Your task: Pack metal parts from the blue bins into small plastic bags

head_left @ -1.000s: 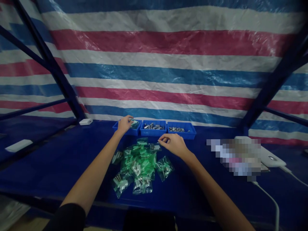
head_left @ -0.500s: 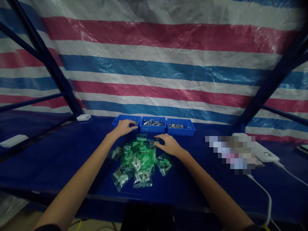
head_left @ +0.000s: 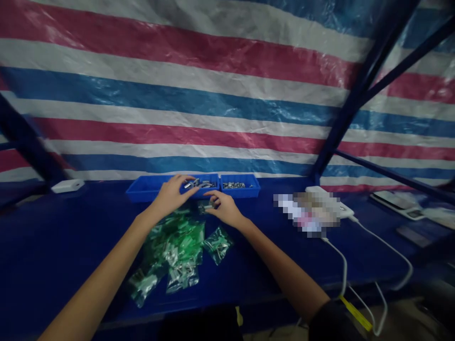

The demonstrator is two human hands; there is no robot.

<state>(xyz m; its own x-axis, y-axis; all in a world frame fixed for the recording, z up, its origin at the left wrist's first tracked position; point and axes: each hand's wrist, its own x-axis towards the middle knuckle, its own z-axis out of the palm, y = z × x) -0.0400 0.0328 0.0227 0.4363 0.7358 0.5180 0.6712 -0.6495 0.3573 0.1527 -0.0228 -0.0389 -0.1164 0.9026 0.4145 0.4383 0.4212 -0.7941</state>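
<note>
On the blue table (head_left: 88, 227), the left hand (head_left: 169, 195), fingers parted, has come within reach of the metal parts (head_left: 206, 184) behind the bag pile (head_left: 181, 239); the right hand (head_left: 226, 208) is at its rearmost bag (head_left: 203, 207), grip unclear.

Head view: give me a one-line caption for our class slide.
Left hand and right hand curved near piled plastic packets, with small metal parts in blue bins beyond the pile.

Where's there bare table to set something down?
Bare table lies left of the left forearm, nearer than the white box, and between the right forearm and white cable. Crowded: the middle, with bagged parts before blue trays.
</note>
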